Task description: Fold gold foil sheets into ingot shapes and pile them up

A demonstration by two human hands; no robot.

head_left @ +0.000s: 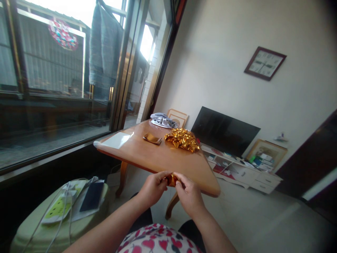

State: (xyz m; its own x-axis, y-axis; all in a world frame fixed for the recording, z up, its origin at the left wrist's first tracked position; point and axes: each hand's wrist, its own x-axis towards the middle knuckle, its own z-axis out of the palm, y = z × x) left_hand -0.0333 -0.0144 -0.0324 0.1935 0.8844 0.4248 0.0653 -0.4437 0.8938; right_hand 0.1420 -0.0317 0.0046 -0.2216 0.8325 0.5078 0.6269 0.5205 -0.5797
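Between my two hands, just in front of the table's near edge, is a small piece of gold foil paper. My left hand pinches its left side, and my right hand grips the right side with thumb and fingers. Much of the piece is hidden by the fingers. Farther back on the wooden table lies a stack of flat gold foil sheets. To the right of that stack sits a heap of folded, shiny gold foil pieces.
A white sheet lies at the table's left corner, and a bundle of grey and white cloth at the far end. On my left, a pale green stool bears a dark phone-like slab and cables. A television stands beyond the table.
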